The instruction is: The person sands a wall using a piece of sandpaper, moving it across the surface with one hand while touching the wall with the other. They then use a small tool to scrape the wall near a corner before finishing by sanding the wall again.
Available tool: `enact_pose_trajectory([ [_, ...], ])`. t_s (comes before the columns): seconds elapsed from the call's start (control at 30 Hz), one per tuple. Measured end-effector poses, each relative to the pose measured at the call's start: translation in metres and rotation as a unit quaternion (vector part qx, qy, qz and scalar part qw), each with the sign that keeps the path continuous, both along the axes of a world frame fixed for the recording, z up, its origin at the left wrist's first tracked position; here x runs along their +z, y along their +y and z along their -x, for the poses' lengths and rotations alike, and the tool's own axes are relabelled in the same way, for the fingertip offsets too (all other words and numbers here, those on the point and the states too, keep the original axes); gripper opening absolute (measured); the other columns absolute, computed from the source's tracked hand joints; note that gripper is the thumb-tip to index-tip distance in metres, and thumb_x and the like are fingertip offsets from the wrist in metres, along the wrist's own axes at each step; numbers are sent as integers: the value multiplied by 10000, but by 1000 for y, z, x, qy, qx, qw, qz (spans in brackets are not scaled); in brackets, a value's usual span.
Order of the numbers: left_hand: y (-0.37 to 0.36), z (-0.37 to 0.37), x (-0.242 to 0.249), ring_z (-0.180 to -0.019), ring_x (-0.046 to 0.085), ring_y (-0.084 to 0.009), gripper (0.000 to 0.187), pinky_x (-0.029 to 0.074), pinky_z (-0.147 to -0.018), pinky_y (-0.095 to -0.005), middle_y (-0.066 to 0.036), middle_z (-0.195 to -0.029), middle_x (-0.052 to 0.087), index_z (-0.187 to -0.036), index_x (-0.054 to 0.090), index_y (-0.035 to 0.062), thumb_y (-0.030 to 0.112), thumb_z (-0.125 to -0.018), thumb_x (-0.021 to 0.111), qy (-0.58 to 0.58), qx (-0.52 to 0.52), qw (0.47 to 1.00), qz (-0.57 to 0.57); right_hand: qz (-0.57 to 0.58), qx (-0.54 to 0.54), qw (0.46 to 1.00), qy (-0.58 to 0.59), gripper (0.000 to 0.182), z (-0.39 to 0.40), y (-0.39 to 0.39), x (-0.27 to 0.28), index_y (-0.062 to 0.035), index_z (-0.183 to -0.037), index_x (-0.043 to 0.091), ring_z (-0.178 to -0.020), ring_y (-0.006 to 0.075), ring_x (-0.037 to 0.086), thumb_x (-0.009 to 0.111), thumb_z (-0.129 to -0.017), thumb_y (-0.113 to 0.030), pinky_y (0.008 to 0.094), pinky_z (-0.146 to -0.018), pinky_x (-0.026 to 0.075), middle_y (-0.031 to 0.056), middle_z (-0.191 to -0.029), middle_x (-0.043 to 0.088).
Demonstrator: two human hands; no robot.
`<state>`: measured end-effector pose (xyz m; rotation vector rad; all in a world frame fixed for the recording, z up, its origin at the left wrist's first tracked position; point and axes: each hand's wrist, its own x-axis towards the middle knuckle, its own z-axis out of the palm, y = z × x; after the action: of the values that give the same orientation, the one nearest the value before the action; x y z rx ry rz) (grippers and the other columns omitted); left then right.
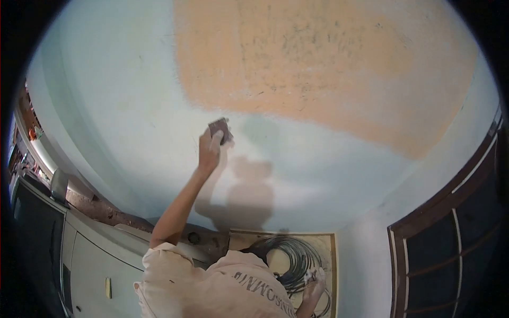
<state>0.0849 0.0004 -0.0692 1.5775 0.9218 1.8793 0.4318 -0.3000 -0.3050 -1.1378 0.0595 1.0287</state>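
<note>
My left hand [209, 151] is raised to the pale wall [132, 132]. Its fingers and thumb are closed on a dark brown, folded piece of sandpaper [218, 129], held against the wall just below the edge of an orange-painted patch [297, 58]. Low on the right, my right hand [314, 287] hangs in front of a coil of dark cable [289, 270]. White dust or paint coats its fingers, which look apart; I see no clear object in them.
The coil lies against a wood-framed tan panel [334, 265]. A grey cabinet [98, 265] stands at the lower left, below a shelf with assorted items. To the right is a dark-framed, barred window or door [400, 230]. My shadow [249, 196] falls on the wall.
</note>
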Motion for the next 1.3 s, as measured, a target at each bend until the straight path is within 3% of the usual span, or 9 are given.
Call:
enact_pose_trajectory([
  [0.1,21,35,23,-823,624,-207,301,496,-766,-338,-138,-959,643,-1142,581,-41,58,-903,429,94,70,989,-85,1,-19,1000,-10,375,2,2,-4,-49,-1251,452,-947,255,589,541,-905,-160,366,-779,446,106,-1090,581],
  [0.2,23,56,73,-934,617,-273,335,490,-827,-365,-165,-1053,633,-1145,593,-9,-41,-832,480,324,260,878,-237,9,-34,999,-4,403,9,12,-8,-62,-1239,480,-947,246,568,569,-877,-214,366,-790,425,87,-1064,582],
  [0.27,36,73,101,-1072,566,-323,444,447,-927,-401,-155,-1151,608,-1155,601,21,-107,-739,514,385,338,780,-361,-5,-21,1000,2,428,12,10,-12,-79,-1233,512,-925,222,550,593,-850,-254,352,-805,408,55,-1020,587],
  [0.33,45,85,124,-1203,500,-313,490,354,-1032,-462,-126,-1254,565,-1179,589,28,-108,-716,508,386,378,762,-356,-19,12,1000,-12,405,19,9,-11,-61,-1230,488,-915,240,579,585,-862,-200,363,-786,430,84,-1034,595],
  [0.5,88,108,159,-1270,439,-308,520,326,-1053,-482,-106,-1294,544,-1211,578,53,-103,-721,502,362,402,745,-390,-2,66,998,-23,353,28,20,-16,-43,-1203,489,-857,233,611,579,-872,-125,353,-747,462,99,-1017,618],
  [0.73,109,104,145,-1311,379,-320,514,311,-1060,-493,-128,-1361,476,-1256,529,20,-56,-748,509,371,456,717,-374,-29,94,993,-59,307,35,35,-21,-21,-1192,491,-830,221,624,546,-894,-72,316,-700,493,124,-1012,625],
  [0.93,100,87,143,-1336,337,-328,518,263,-1083,-499,-134,-1408,418,-1283,500,11,-25,-767,521,346,445,763,-316,-13,85,994,-63,305,40,43,1,-11,-1187,497,-830,210,631,549,-893,-76,303,-705,492,126,-1008,629],
  [1.3,113,85,137,-1345,331,-307,556,233,-1093,-503,-90,-1395,449,-1299,519,75,-46,-760,468,307,457,759,-348,57,41,987,-142,244,15,8,-32,-16,-1123,519,-825,198,640,547,-894,-96,294,-683,495,99,-964,647],
])
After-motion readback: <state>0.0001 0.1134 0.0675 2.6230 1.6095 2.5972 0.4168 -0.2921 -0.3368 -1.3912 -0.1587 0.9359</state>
